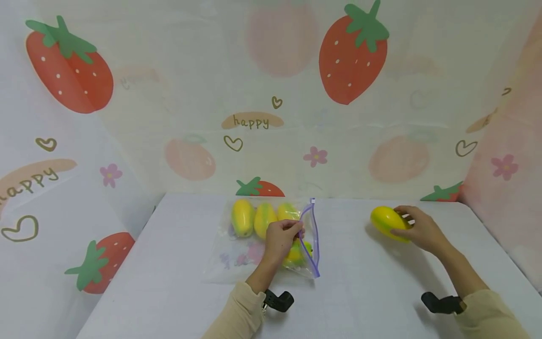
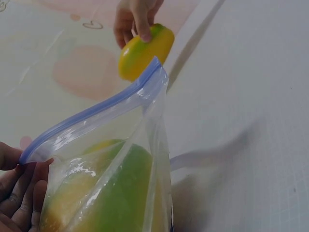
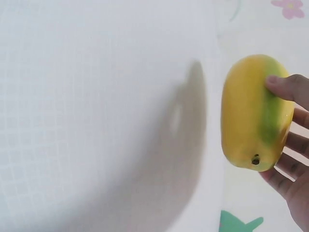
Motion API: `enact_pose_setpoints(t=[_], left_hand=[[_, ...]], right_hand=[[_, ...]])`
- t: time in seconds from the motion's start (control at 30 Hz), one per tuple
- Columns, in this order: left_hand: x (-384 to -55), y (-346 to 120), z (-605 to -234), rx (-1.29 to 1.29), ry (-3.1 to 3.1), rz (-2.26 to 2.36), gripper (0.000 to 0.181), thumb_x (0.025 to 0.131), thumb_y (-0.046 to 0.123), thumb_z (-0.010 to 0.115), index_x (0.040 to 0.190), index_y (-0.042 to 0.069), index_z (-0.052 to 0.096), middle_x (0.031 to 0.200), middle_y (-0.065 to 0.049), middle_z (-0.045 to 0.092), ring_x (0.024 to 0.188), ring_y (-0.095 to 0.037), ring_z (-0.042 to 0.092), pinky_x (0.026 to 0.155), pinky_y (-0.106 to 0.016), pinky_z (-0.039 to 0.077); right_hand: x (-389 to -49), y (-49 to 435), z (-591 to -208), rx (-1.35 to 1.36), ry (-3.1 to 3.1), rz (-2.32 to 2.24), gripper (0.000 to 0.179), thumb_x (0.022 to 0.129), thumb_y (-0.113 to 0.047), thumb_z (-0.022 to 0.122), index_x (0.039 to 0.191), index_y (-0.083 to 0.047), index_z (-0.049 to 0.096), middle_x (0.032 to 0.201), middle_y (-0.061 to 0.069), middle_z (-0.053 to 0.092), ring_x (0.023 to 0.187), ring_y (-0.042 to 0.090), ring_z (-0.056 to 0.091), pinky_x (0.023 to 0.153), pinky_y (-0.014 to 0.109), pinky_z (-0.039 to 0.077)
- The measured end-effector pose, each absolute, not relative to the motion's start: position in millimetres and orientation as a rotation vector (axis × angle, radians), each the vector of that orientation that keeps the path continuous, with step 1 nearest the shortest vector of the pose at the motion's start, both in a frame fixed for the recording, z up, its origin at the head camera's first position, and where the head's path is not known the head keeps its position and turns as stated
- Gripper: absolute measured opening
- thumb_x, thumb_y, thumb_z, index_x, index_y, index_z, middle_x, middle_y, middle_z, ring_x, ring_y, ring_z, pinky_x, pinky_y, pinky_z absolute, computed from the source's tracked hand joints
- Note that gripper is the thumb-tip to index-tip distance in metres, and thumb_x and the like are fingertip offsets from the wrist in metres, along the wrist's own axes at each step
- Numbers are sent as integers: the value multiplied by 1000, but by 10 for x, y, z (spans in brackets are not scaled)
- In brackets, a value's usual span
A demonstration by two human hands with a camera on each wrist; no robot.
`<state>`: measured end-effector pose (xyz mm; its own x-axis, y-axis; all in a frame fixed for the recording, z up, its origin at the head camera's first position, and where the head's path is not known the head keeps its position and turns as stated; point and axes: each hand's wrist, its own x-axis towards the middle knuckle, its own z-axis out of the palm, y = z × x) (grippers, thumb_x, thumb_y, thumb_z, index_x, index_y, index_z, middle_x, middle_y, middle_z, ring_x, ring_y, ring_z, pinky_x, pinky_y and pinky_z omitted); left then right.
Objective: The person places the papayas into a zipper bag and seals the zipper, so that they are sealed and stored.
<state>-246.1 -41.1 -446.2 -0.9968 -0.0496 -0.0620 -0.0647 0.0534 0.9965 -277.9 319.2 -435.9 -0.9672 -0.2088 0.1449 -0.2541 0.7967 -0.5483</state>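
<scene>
My left hand (image 1: 278, 239) pinches the purple zip edge (image 1: 316, 245) of a clear zip bag (image 1: 220, 263) lying on the table. The bag's mouth stands open toward the right. Several yellow-green mangoes (image 1: 243, 218) are inside it, some partly hidden behind the left hand. To the right, my right hand (image 1: 426, 231) grips another mango (image 1: 384, 220) above the table, its shadow falling below. In the right wrist view, the thumb lies across the green stripe of that mango (image 3: 246, 111), with fingers on the far side and a dark stem spot at one end.
A white cloth covers the table (image 1: 161, 282). Behind it and at both sides hang sheets (image 1: 279, 155) printed with strawberries, hearts and flowers. A black wrist camera (image 1: 279, 300) sits at the left cuff, another wrist camera (image 1: 440, 302) at the right.
</scene>
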Motion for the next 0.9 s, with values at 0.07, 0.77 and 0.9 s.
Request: enact_pose_setpoints(t=[0.07,0.77,0.9], left_hand=[[-2464,-410,-4464,-131,2274,2148,25,94,22,65,102,0,73,88,-10,73,72,-10,66,76,-24,58],[-2431,-430,-4410,-96,2304,2124,26,93,20,66,103,-2,73,86,-11,73,70,-10,65,74,-23,58],[-2440,-438,-4412,-70,2323,2120,26,93,20,66,103,-3,73,85,-11,73,70,-10,65,74,-23,58]], right_hand=[[-2775,3159,-4349,402,-2898,908,63,83,-23,76,132,6,50,128,30,54,108,44,56,88,58,50],[-2655,2753,-4296,631,-2821,981,54,80,-14,79,126,3,55,124,22,60,104,34,59,82,32,54],[-2637,2690,-4306,659,-2814,984,54,79,-14,80,125,2,56,123,20,61,103,32,59,80,27,53]])
